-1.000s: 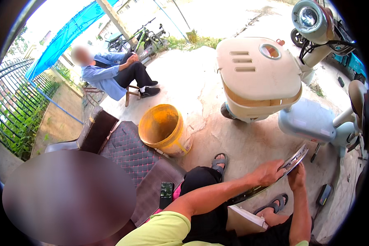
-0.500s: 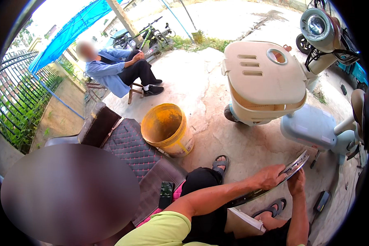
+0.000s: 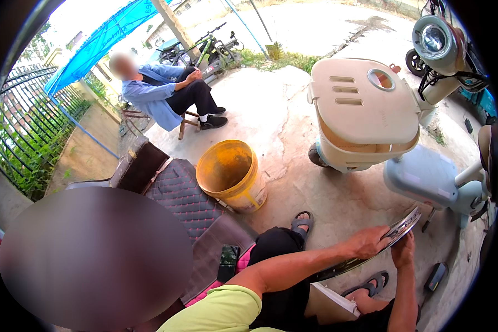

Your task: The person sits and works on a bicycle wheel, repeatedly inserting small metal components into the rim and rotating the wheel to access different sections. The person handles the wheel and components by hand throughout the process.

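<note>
A curved metal wheel rim (image 3: 406, 224) stands tilted in front of my knees, its shiny far end pointing up and right. My left hand (image 3: 369, 242) is closed over the upper side of the rim, fingers wrapped round its edge. Close by, my right hand (image 3: 404, 250) grips the rim from below, near its far end. The rim's lower stretch runs down behind my left forearm and is partly hidden there.
An electric scooter with a beige basket (image 3: 365, 102) stands ahead right. A yellow bucket (image 3: 258, 191) sits beside a quilted seat (image 3: 185, 193) bearing a phone (image 3: 228, 263). A seated person (image 3: 160, 91) is further off. A dark blurred shape covers the lower left.
The whole view has shifted slightly, so everything sits a little further right. Both hands keep their hold on the rim, with hardly any movement.
</note>
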The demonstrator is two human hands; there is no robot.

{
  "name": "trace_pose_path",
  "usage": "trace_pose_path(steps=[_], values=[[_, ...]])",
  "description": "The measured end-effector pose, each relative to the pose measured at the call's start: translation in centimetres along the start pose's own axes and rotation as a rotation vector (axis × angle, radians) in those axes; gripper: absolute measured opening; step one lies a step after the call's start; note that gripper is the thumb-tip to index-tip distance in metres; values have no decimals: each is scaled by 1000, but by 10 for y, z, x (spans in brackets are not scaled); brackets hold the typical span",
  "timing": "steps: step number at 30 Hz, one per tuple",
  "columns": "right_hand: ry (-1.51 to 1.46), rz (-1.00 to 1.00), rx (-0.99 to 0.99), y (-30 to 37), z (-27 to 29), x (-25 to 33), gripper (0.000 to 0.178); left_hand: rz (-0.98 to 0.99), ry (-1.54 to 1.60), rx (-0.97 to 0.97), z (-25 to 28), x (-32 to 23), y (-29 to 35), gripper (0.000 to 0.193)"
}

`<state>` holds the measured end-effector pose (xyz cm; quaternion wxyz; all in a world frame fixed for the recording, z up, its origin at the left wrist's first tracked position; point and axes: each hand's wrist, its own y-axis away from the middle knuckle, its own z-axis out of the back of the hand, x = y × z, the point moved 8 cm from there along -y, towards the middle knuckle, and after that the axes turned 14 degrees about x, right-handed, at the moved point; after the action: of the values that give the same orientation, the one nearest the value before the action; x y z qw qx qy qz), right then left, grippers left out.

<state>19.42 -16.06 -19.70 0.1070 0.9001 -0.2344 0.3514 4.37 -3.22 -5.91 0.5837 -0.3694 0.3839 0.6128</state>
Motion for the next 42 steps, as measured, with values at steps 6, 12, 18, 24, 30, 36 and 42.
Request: trace_pose_path(steps=[6,12,18,24,30,36,42], values=[[-17,-28,67,2,-18,2,30,19,-12,16,2,1,0,29],[22,-35,-9,4,-6,1,29,25,39,6,0,4,-1,29],[27,-39,17,4,-12,5,26,22,33,-9,-1,1,-1,29],[37,-38,-12,6,-7,1,27,29,-8,11,3,-5,2,28],[52,-25,36,-1,-10,-5,32,64,26,37,6,4,3,28],[22,-3,-35,-2,-1,-1,26,13,-69,18,-13,25,-16,26],[253,-124,-52,-8,-41,2,22,-90,-252,77,8,-18,-6,23]])
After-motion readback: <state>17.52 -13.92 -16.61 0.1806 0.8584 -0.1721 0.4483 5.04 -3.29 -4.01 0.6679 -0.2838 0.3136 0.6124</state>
